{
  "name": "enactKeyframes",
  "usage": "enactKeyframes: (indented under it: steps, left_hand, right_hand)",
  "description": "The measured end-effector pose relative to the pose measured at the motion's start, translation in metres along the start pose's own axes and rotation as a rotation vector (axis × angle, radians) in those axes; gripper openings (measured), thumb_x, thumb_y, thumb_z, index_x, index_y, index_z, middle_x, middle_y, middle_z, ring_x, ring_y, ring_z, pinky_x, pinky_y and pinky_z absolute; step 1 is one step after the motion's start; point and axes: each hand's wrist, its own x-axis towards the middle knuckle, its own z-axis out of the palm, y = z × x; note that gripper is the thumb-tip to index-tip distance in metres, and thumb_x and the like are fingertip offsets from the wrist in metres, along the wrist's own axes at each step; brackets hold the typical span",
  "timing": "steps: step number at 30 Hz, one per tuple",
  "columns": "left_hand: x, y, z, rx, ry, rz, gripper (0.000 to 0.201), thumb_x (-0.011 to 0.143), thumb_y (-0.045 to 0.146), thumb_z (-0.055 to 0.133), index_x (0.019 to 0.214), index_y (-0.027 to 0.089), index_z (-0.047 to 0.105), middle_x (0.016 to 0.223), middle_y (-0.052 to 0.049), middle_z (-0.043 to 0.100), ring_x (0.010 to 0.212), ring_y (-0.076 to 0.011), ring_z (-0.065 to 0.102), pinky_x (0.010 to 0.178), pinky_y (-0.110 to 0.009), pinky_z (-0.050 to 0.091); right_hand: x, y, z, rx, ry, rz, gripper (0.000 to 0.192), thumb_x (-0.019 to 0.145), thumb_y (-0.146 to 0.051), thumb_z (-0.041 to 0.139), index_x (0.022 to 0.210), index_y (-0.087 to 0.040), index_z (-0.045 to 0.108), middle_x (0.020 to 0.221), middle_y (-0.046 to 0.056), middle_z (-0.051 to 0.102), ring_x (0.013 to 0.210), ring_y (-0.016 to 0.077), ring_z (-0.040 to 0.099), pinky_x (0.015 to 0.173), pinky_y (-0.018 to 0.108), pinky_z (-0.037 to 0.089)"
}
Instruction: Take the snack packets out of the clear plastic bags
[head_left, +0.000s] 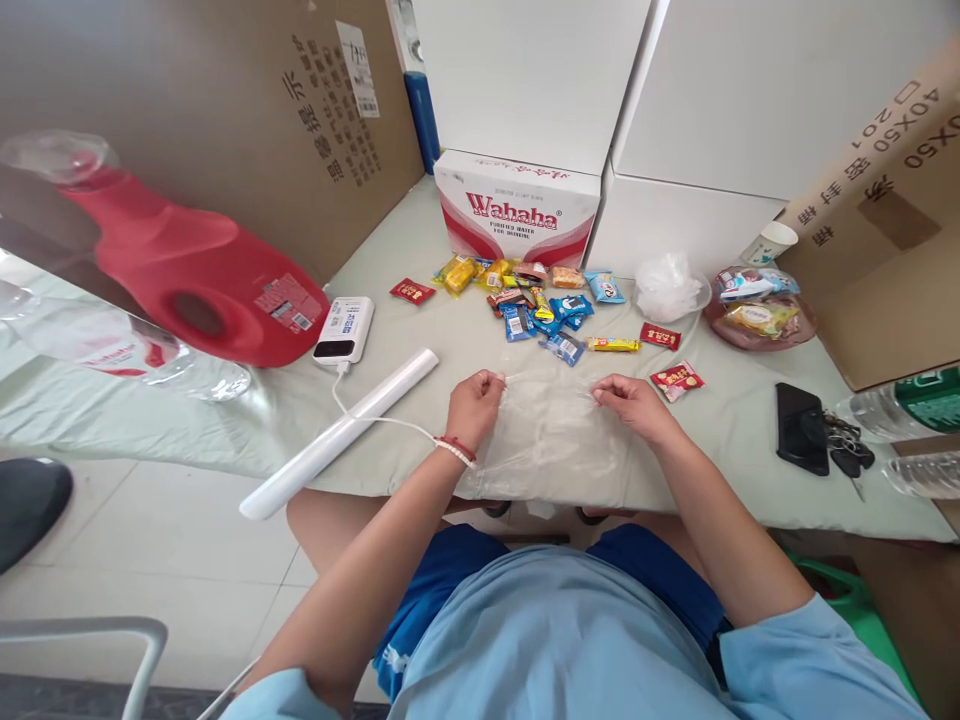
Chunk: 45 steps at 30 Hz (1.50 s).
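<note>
A clear plastic bag (pixel 555 430) lies spread flat at the table's front edge. My left hand (pixel 478 405) pinches its upper left corner, with a red and a white band round the wrist. At the upper right corner my right hand (pixel 634 402) pinches the bag between thumb and fingers. Beyond the bag is a loose pile of wrapped snacks, among them blue packets (pixel 519 322), yellow packets (pixel 457 274) and a yellow stick packet (pixel 613 344). Red packets (pixel 676 380) lie close to my right hand.
A white roll (pixel 341 435) and a power bank (pixel 344 330) with its cable lie left, near a red jug (pixel 202 270) and a water bottle (pixel 112 340). A Wahaha carton (pixel 517 210) stands behind. Rightward are a snack bowl (pixel 757 325), a phone (pixel 801 428), keys (pixel 849 445) and bottles (pixel 885 408).
</note>
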Motion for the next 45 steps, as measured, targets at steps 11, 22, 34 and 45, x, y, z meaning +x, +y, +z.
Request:
enactKeyframes:
  steps: [11, 22, 34, 45]
  left_hand:
    - [-0.004, 0.001, -0.032, 0.374, 0.431, 0.185, 0.037, 0.088, 0.033, 0.055, 0.118, 0.012, 0.062, 0.108, -0.015, 0.067, 0.102, -0.0275, 0.062, 0.092, -0.041, 0.048]
    - [-0.017, -0.032, -0.013, 0.826, -0.162, 0.445, 0.054, 0.105, 0.040, 0.035, 0.154, 0.020, 0.047, 0.165, -0.013, 0.041, 0.153, -0.0302, 0.036, 0.124, -0.062, 0.022]
    - [-0.018, -0.038, -0.013, 0.844, -0.142, 0.506, 0.057, 0.106, 0.044, 0.032, 0.159, 0.023, 0.040, 0.167, -0.010, 0.037, 0.156, -0.0285, 0.033, 0.126, -0.063, 0.017]
    - [-0.017, -0.037, -0.016, 0.857, -0.161, 0.495, 0.058, 0.107, 0.046, 0.032, 0.159, 0.023, 0.039, 0.168, -0.009, 0.035, 0.155, -0.0274, 0.033, 0.126, -0.062, 0.018]
  right_hand:
    - [-0.001, 0.028, -0.004, -0.125, 0.073, 0.040, 0.033, 0.079, -0.052, 0.066, 0.087, -0.020, 0.070, 0.073, 0.002, 0.072, 0.066, 0.0178, 0.060, 0.062, 0.029, 0.043]
    - [-0.016, 0.046, -0.033, -0.297, 0.114, 0.077, 0.032, 0.081, -0.051, 0.065, 0.089, -0.020, 0.072, 0.076, 0.003, 0.071, 0.068, 0.0194, 0.062, 0.066, 0.032, 0.046]
    - [0.119, -0.069, 0.035, -0.857, 0.058, -0.355, 0.023, 0.095, -0.026, 0.052, 0.097, -0.021, 0.074, 0.099, 0.010, 0.075, 0.097, 0.0278, 0.066, 0.084, 0.037, 0.047]
    - [0.302, -0.132, 0.185, -1.131, -0.317, -0.705, 0.059, 0.095, -0.001, 0.038, 0.153, -0.004, 0.041, 0.157, 0.017, 0.049, 0.149, 0.0287, 0.033, 0.125, 0.054, 0.012]
